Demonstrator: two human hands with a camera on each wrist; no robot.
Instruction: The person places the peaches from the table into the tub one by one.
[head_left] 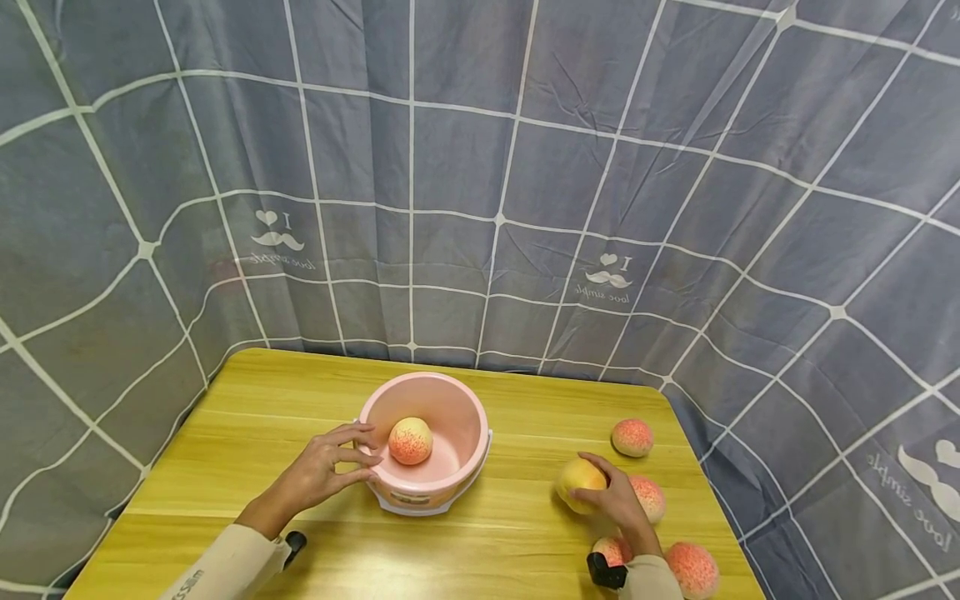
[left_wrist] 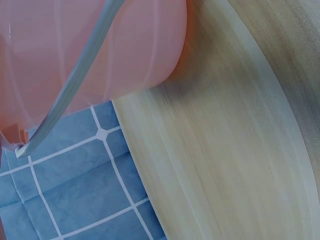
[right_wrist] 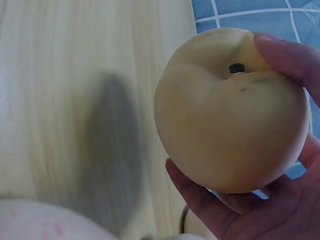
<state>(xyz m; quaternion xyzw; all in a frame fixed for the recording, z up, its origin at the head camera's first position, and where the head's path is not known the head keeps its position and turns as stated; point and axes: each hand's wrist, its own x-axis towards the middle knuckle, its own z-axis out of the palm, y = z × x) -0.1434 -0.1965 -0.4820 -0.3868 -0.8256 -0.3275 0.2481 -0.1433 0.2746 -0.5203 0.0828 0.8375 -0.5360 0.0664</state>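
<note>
A pink bucket (head_left: 459,478) stands on the table with one red-speckled peach (head_left: 410,441) inside. My left hand (head_left: 333,462) holds the bucket's left rim between fingers and thumb. The left wrist view shows the bucket's side (left_wrist: 125,45) and its pale handle (left_wrist: 75,80), hanging down; almost none of the hand appears there. My right hand (head_left: 618,502) grips a yellow peach (head_left: 580,485), thumb and fingers around it. In the right wrist view this peach (right_wrist: 225,115) is held off the table, its dark stem spot showing and a shadow beside it.
More red-speckled peaches lie on the table's right side: one behind the right hand (head_left: 632,437), one beside it (head_left: 648,498), one partly under the wrist (head_left: 611,550), one near the front (head_left: 692,570). Grey checked curtains (head_left: 465,167) hang around the wooden table (head_left: 300,392).
</note>
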